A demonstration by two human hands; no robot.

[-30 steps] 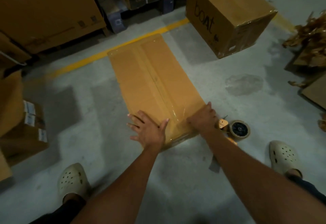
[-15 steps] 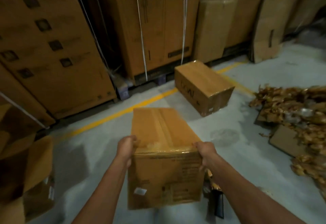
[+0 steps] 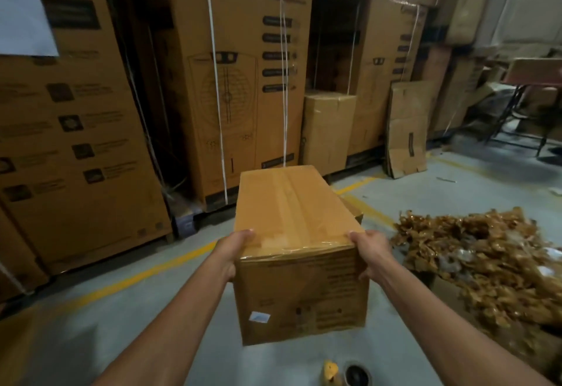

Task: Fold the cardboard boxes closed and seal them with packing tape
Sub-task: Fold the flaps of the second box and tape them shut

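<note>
A long brown cardboard box (image 3: pixel 292 218) is lifted off the floor in front of me, its top flaps closed and shiny tape running down the middle seam and over the near edge. My left hand (image 3: pixel 232 253) grips its near left corner and my right hand (image 3: pixel 369 252) grips its near right corner. A small white label sits on the near end face. The tape dispenser (image 3: pixel 346 374) with a yellow handle and a dark roll lies on the floor below the box, at the bottom edge of view.
Tall printed cartons (image 3: pixel 240 81) strapped with white bands stand stacked behind a yellow floor line (image 3: pixel 130 282). A heap of crumpled brown tape and paper scraps (image 3: pixel 474 264) covers the floor on the right. Another box corner (image 3: pixel 354 214) peeks out behind the held one.
The box was lying on the floor under both palms; both hands have taken its near corners and lifted it, and it has risen higher since half a second ago. My view has tilted up.
</note>
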